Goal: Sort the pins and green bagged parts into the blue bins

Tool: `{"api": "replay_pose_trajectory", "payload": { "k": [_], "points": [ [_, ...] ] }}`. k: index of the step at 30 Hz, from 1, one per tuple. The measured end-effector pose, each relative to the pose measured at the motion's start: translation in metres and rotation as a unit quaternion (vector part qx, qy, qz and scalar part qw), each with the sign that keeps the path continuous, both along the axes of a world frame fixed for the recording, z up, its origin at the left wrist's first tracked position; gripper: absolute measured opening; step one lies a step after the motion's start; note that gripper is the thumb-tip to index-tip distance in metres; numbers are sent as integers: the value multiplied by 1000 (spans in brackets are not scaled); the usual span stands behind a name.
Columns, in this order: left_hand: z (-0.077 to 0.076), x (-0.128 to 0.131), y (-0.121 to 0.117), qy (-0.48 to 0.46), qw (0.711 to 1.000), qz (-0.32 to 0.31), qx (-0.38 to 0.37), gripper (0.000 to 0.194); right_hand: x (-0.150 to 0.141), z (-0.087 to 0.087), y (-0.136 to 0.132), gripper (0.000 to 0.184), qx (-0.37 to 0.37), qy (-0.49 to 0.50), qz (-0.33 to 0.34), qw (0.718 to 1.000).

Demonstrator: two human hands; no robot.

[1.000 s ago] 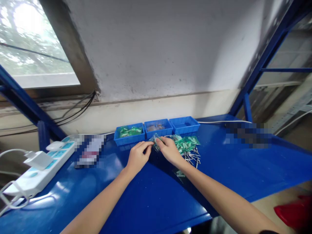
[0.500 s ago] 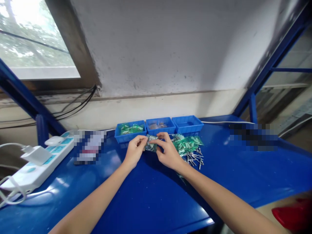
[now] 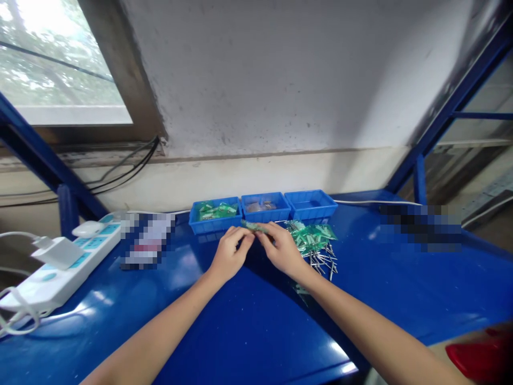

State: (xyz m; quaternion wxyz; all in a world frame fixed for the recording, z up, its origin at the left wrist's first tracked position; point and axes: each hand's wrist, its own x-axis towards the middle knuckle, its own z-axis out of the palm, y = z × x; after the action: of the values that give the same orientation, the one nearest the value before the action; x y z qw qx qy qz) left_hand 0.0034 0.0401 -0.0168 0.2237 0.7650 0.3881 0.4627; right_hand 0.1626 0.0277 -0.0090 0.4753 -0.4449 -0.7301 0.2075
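Both hands meet over the blue table, pinching a small green plastic bag (image 3: 255, 226) between them. My left hand (image 3: 231, 250) is closed on the bag's near left edge, thumb and fingertips together. At the bag's right side, my right hand (image 3: 280, 247) grips it with thumb and fingers. Fingers cover much of the bag, so its contents are hidden. Just right of my right hand lie green plastic bags (image 3: 315, 235) with pale parts inside. Loose metal pins (image 3: 324, 261) are heaped in front of them, and another green piece (image 3: 301, 291) shows beneath my right forearm.
Three blue bins stand along the wall: the left bin (image 3: 194, 226) holds green bags, the middle bin (image 3: 266, 215) small parts, the right bin (image 3: 312, 213) nothing visible. A white power strip (image 3: 60, 275) and a blurred flat object (image 3: 148, 243) lie left; a dark blurred object (image 3: 419, 224) lies right.
The bag has turned from showing its flat face to nearly edge-on. My fingers have drawn closer together, and my right hand's raised fingers have come down onto the bag.
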Motion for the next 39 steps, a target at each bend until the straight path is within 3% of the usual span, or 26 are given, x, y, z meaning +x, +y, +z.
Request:
{"api": "replay_pose_trajectory", "payload": {
  "k": [3, 8, 11, 13, 14, 17, 19, 22, 27, 30, 35, 39],
  "points": [
    [-4, -3, 4, -54, 997, 36, -47, 48, 2, -1, -1, 39, 71, -75, 39, 994],
    [9, -11, 15, -60, 995, 51, -57, 29, 5, 1, -1, 44, 114, -119, 25, 986],
    [29, -26, 30, -48, 990, 129, 11, 22, 6, 2, 0, 38, 92, -101, -18, 990],
    [37, -38, 42, 20, 967, 225, 118, 23, 7, 2, 0, 34, 72, -98, -39, 992],
    [39, -42, 47, 75, 955, 243, 152, 24, 7, 1, 1, 32, 65, -98, -46, 992],
    [31, -49, 58, 229, 939, 202, 159, 24, 9, 2, 3, 25, 57, -109, -53, 991],
    [24, -49, 59, 274, 935, 175, 142, 24, 14, 7, 5, 24, 55, -139, -53, 987],
    [18, -45, 54, 307, 925, 187, 121, 30, 33, 19, 11, 25, 34, -226, -78, 970],
    [20, -37, 44, 315, 917, 207, 128, 30, 81, 28, 24, 36, -95, -314, -225, 917],
    [20, -33, 43, 327, 911, 229, 107, 35, 96, 20, 30, 45, -152, -328, -216, 907],
    [18, -26, 34, 310, 905, 263, 126, 33, 84, 9, 30, 44, -172, -328, -215, 904],
    [14, -13, 8, 278, 927, 206, 143, 26, 72, 7, 28, 47, -187, -308, -265, 894]
  ]
}}
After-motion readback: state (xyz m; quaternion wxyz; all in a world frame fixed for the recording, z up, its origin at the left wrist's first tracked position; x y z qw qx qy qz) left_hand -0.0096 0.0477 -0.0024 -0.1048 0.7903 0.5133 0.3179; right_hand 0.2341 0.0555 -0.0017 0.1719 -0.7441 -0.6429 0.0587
